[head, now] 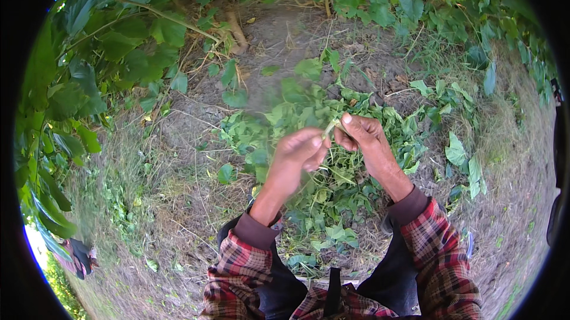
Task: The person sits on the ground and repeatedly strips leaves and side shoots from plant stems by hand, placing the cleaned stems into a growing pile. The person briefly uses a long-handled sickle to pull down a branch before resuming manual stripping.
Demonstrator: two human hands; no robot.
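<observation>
My left hand [299, 148] and my right hand [361, 135] meet over a heap of picked green leaves [383, 150] on the ground. A short pale green stem [330, 128] runs between them, pinched at one end by my left fingers and at the other by my right thumb and fingertips. Motion blurs my left hand, along with leaves just beyond it, so I cannot tell whether those leaves hang from the stem. Loose thin stalks [343, 173] lie in the heap below my hands.
Leafy branches [133, 30] overhang the left and top, with a woody trunk [235, 30] behind. Bare soil [276, 43] lies beyond the heap, dry grass [156, 231] to the left. Scattered leaves [465, 159] lie at the right. Another person [80, 257] is at the far left.
</observation>
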